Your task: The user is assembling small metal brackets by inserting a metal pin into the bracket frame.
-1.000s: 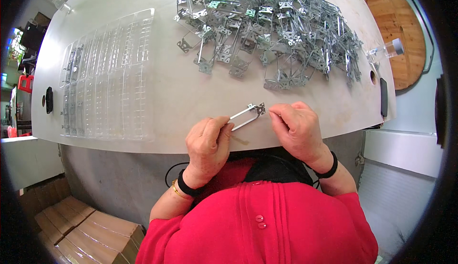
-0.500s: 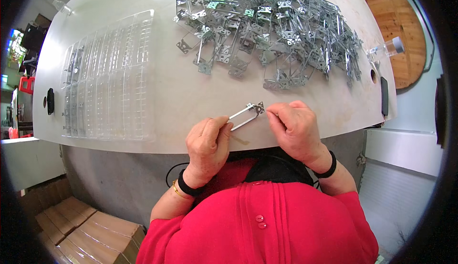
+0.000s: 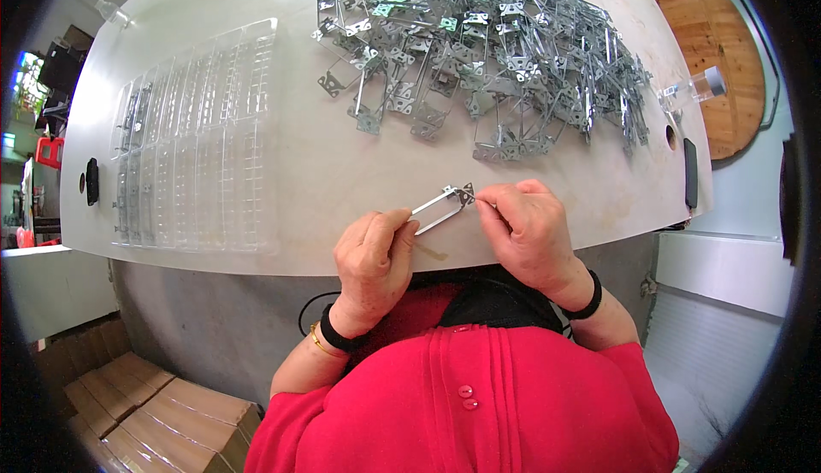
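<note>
Our right grip [image 3: 534, 229] has edged nearer the metal bracket [image 3: 432, 202], likely focusing work on its perforated end [image 3: 467, 193]; whether it holds anything, we cannot tell. Our left grip [image 3: 369, 252] clasps the metal bracket over the surface [image 3: 325, 161].

"What's at mid-frame?"
"I see the bare left hand [image 3: 371, 255] pinching a slim, two-barred silver metal bracket [image 3: 434, 201], the bare right hand [image 3: 534, 231] just beside its far end."
"Upper centre?"
"I've got a tangled heap of silver metal brackets [image 3: 496, 58]."
</note>
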{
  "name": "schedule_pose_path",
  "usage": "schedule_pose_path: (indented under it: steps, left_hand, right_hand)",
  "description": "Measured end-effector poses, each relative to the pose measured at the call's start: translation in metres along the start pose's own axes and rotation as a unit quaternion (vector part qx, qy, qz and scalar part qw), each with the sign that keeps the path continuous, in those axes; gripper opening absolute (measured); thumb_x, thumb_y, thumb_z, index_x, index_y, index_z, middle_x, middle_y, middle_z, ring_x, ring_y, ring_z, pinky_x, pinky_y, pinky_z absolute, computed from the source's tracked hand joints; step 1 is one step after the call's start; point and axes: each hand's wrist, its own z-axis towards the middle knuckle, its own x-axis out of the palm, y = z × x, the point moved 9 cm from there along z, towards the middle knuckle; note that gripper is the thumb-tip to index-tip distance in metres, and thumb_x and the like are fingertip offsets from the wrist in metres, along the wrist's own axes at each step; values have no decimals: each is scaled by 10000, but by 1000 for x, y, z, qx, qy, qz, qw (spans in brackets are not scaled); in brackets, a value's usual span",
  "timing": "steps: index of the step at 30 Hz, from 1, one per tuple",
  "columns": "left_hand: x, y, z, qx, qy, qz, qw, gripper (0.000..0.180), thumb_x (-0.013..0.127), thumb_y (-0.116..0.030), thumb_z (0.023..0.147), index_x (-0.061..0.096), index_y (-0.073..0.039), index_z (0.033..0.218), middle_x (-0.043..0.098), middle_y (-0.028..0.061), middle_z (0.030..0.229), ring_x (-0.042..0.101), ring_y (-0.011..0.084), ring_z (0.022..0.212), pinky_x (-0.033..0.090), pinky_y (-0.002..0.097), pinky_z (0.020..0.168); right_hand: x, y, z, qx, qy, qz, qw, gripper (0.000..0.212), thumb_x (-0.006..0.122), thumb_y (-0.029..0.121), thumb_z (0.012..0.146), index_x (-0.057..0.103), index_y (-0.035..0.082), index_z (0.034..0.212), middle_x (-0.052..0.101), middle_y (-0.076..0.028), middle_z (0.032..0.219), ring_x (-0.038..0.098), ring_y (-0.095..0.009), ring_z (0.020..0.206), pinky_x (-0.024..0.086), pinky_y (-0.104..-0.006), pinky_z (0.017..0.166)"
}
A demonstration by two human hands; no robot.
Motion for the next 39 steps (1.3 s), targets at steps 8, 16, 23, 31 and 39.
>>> schedule_pose_path:
  steps: [8,16,23,31,39]
  left_hand:
    - [1,1,-1,3,2,4,1000,181,807,27,871,713,-6,1022,683,122,795,632,248,648,489,352,603]
    - [0,1,0,1,1,-1,1000,178,807,24,876,708,-3,1022,675,124,785,625,240,642,482,346,595]
    - [1,0,0,-1,3,-1,1000,185,805,31,872,705,-3,1023,669,121,778,619,238,634,479,345,590]
    - [0,1,-1,5,2,-2,1000,196,805,43,861,703,-4,1023,667,121,776,615,242,631,482,350,594]
    - [0,-1,0,6,-3,-2,1000,193,805,41,862,705,-10,1019,667,117,778,616,241,628,482,351,588]
  right_hand:
    - [-2,-4,-2,6,2,-7,1000,88,737,56,919,667,92,957,620,-74,657,638,-292,611,505,-409,720]
    - [-1,-8,-2,12,5,-10,1000,99,743,55,912,663,97,953,613,-72,650,639,-289,612,499,-410,710]
    - [2,-3,2,15,2,10,1000,94,734,41,908,661,93,938,606,-76,650,628,-293,605,497,-406,724]
    - [-9,-2,-1,21,-14,6,1000,98,723,30,918,651,89,947,617,-74,654,623,-288,597,497,-407,718]
    - [-7,-5,0,17,-16,-3,1000,102,726,32,917,651,93,949,622,-70,657,621,-293,595,495,-410,717]
